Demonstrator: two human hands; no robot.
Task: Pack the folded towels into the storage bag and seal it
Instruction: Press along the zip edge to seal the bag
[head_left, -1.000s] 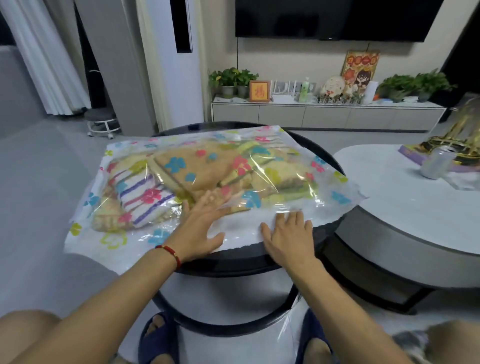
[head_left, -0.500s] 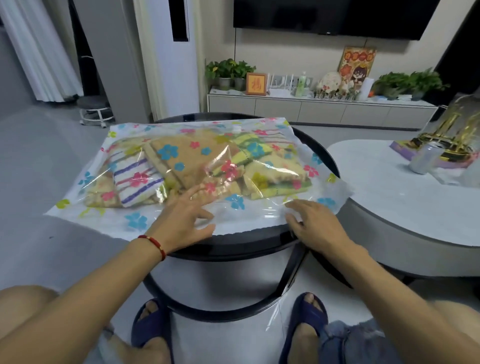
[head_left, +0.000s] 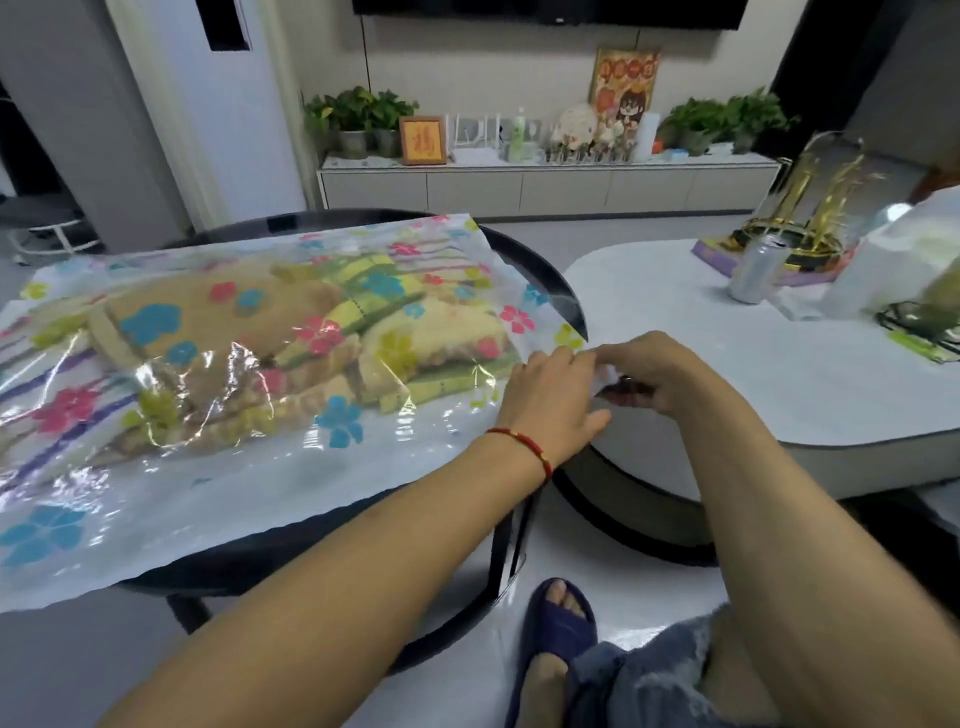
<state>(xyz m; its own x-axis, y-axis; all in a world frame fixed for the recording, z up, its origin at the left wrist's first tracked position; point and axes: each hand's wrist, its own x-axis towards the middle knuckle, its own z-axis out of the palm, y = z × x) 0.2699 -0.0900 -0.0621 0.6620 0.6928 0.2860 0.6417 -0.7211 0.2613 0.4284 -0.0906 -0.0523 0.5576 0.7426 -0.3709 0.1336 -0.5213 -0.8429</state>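
A clear storage bag printed with coloured flowers lies flat across a round black table. Several folded towels, tan, striped and yellow-green, show through the plastic. My left hand, with a red bracelet at the wrist, rests on the bag's right end. My right hand is beside it, fingers pinched on the bag's right corner where the plastic bunches white. The two hands touch at the fingertips.
A white oval table stands close on the right with a silver can, a gold ornament and a white plastic bag. A low TV cabinet with plants lines the far wall. My foot in a blue slipper is below.
Both hands have moved right along the bag's near edge to its right corner, and the view has swung right. The right hand went from lying flat to pinching the plastic.
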